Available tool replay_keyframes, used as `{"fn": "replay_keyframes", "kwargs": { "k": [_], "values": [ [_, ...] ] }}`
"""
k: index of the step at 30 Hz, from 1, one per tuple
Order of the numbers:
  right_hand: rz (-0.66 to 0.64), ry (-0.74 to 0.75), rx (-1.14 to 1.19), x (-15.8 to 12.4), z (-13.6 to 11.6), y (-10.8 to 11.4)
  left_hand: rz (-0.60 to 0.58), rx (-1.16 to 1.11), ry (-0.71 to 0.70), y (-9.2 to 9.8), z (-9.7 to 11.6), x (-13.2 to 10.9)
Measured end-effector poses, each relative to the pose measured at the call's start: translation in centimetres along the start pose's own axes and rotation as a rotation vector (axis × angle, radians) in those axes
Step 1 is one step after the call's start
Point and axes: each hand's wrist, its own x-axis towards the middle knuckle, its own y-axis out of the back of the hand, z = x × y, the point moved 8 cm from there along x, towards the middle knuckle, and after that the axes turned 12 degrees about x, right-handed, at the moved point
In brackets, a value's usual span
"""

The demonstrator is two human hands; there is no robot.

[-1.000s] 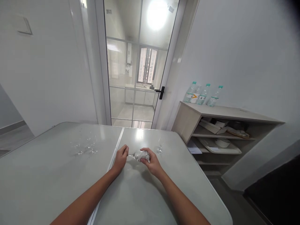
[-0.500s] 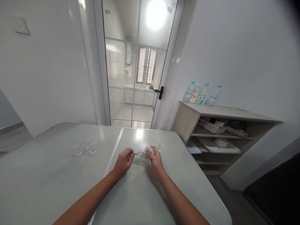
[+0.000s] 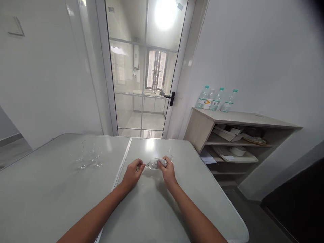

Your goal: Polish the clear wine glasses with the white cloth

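While your left hand [image 3: 133, 172] has its grip clamped on the stem of a wine glass [image 3: 152, 164], your right hand [image 3: 168, 170] clamps a white cloth [image 3: 163, 162] at its bowl, sideways over the bench [image 3: 149, 212] at twelve o'clock. Another glass [image 3: 172, 157] stands beyond your right hand; clear glasses [image 3: 95, 163] cluster toward ten. Farther off, bottles [image 3: 216, 100] top the cabinet [image 3: 201, 128] at one o'clock.

Clear stemmed glasses [image 3: 93, 162] cluster on the left half of a glossy, pale table [image 3: 141, 209] divided by a light strip [image 3: 125, 153]; another glass [image 3: 172, 157] rests right of it.
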Motion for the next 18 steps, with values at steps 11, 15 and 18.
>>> {"fn": "replay_keyframes", "kwargs": {
  "k": [11, 15, 18],
  "values": [
    [-0.084, 0.114, -0.075, -0.1, -1.6, -0.2, -0.286, -0.25, 0.246, -3.0, -2.7, -0.2],
    [0.019, 0.11, -0.025, 0.4, -1.7, 0.7, -0.291, -0.019, -0.069, -2.7, 1.0, -0.7],
    [0.012, 0.061, 0.014, 0.5, -2.3, 0.8, -0.423, -0.092, -0.014, -3.7, 1.0, -1.1]
  ]
}}
